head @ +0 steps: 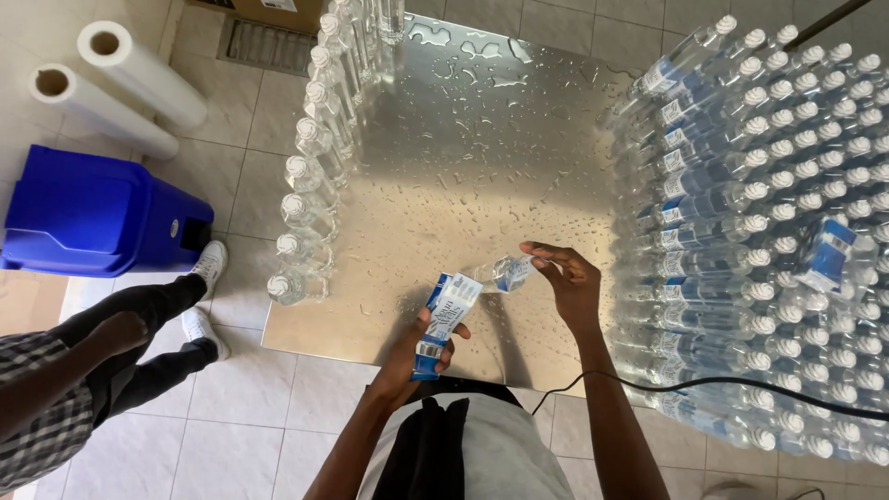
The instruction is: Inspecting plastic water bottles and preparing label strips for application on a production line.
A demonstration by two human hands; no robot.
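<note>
Over wet metal table [463, 139], left hand [417, 356] gripping label stack [444, 319], right hand [569, 278] pinching bottle [505, 273]

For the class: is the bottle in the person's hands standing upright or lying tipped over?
Tipped: the bottle lies sideways between the left hand and right hand.

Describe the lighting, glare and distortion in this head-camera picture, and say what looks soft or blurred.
Head view: bright, even light; the wet metal table throws a broad pale glare, its droplets glinting. Soft shadows fall under the left hand and right hand. Wide-angle distortion fans the massed water bottles outward at the right edge. The clear bottle between the hands is slightly soft, while the blue-and-white label strip stays crisp.
</note>
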